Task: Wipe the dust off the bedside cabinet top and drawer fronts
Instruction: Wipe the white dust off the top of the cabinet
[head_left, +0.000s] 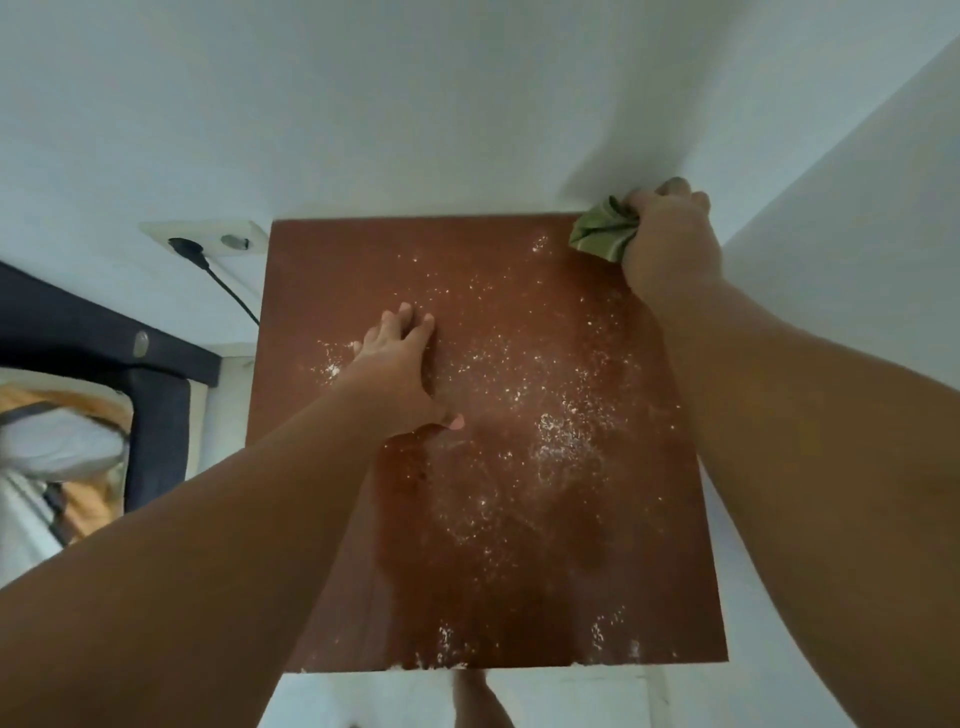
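Left hand (400, 364) flat, fingers spread, pressing on cabinet top (322, 270) as brace. White dust (561, 431) scattered right of it. Green cloth (602, 234) bunched in right hand (670, 244), fingers curled round it, at far right corner.

Best judged: overlapping strokes from corner toward near edge; lift left hand for patch beneath.

Left of left hand: wall socket (234, 236), black plug (187, 248). Wall close behind right hand cramps stroke. Drawer fronts out of view.

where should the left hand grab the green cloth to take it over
Pinch the crumpled folds of the cloth sticking out left of the right hand, coming from the left over the cabinet top; the hand covers its right side.
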